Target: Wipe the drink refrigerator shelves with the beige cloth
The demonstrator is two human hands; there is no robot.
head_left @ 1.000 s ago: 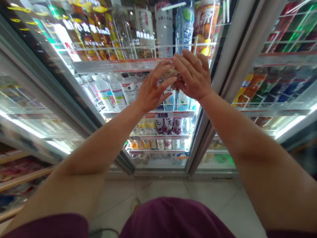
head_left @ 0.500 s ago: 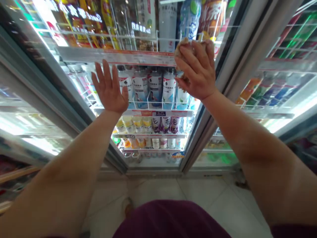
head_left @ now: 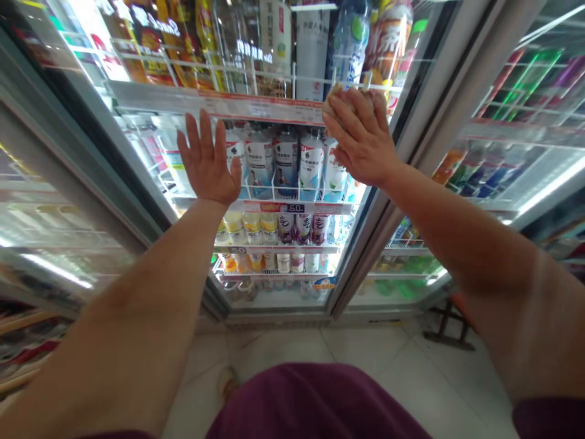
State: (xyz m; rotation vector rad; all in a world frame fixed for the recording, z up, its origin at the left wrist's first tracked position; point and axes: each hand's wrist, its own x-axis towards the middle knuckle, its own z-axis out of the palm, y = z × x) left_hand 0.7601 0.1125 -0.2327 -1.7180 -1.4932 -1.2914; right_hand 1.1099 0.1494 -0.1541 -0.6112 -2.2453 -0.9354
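My left hand (head_left: 208,161) lies flat against the glass door (head_left: 278,299) of a drinks fridge, fingers stretched out, holding nothing. To its right, my right hand (head_left: 365,140) presses a crumpled, brownish cloth (head_left: 337,100) to the same pane, close to the door's right frame. Its fingers curve over the cloth and hide much of it. Behind the glass, between the two hands, white-labelled bottles (head_left: 286,161) line a shelf. A blue-labelled bottle (head_left: 351,42) and an orange tea bottle (head_left: 390,39) stand above my right hand.
Grey metal door frames (head_left: 439,122) flank the pane, with more fridge sections on both sides. Lower shelves hold yellow-capped bottles (head_left: 252,227). Pale floor tiles (head_left: 283,347) lie below, with a dark stand (head_left: 445,332) at the right and a shoe (head_left: 227,383) near the middle.
My right hand has slid slightly down and left on the glass with the cloth. My left hand looks nearly unmoved on the pane. The view has shifted a little, showing more of the dark stand.
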